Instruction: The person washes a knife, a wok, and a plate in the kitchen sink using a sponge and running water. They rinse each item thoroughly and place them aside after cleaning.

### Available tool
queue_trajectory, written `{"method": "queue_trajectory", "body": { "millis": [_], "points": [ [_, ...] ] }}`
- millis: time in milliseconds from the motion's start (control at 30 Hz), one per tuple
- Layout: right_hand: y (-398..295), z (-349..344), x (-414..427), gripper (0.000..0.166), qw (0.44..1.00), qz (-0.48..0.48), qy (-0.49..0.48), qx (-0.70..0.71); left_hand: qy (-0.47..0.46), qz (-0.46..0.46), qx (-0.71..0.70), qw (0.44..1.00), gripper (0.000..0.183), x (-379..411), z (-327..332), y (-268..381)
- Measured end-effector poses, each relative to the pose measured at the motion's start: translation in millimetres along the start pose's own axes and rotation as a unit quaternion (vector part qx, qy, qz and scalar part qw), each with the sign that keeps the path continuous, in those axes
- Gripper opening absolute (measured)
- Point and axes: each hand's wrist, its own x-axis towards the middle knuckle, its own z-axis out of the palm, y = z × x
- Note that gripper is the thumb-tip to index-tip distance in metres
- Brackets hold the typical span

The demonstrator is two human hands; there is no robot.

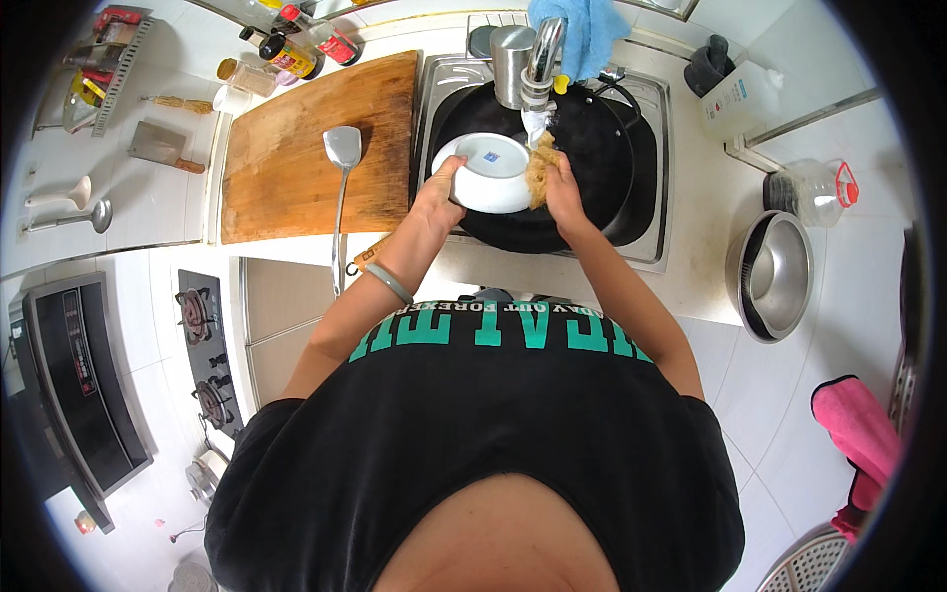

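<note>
Over the sink (pixel 658 214), my left hand (pixel 442 191) grips the left edge of a white ceramic dish (pixel 484 185). The dish is tilted with its underside up, showing a foot ring and a small blue mark. My right hand (pixel 564 194) holds a tan fibrous scrubber, like loofah (pixel 541 177), against the dish's right rim. Just above the scrubber is the nozzle of a chrome faucet (pixel 545 55); whether water runs is hard to tell. A large black wok (pixel 603 177) fills most of the basin below both hands.
Left of the sink lies a wooden cutting board (pixel 296 163), with a metal wok turner (pixel 342 152) across it. A steel cup (pixel 510 63) and blue cloth (pixel 584 37) are by the faucet. Sauce bottles (pixel 290 55) line the back; steel bowls (pixel 788 270) are at right.
</note>
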Motion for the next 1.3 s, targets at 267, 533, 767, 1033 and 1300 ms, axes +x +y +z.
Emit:
{"method": "queue_trajectory", "body": {
  "millis": [267,533,767,1033,1300],
  "points": [
    [-54.9,48.2,-71.7,0.030,0.878,-0.338,0.024,-0.338,-0.080,-0.039,-0.105,0.990,0.038,11.9,9.4,-11.5],
    [-30.5,16.6,-37.8,0.031,0.986,-0.099,0.103,-0.086,-0.045,0.002,-0.125,0.991,0.050,6.7,11.0,-4.9],
    [-25.1,44.7,-71.4,0.038,0.977,-0.151,0.143,0.053,-0.076,0.017,-0.146,0.986,0.048,8.3,4.3,-4.6],
    [-21.1,11.7,-18.8,0.028,0.989,-0.081,0.111,0.057,-0.123,0.037,-0.093,0.987,0.048,-3.7,-2.2,-0.2],
    [-53.3,-5.6,-14.8,0.024,0.994,-0.018,-0.049,-0.097,-0.114,0.027,0.051,0.992,0.046,-15.4,-11.9,-20.1]
  ]
}}
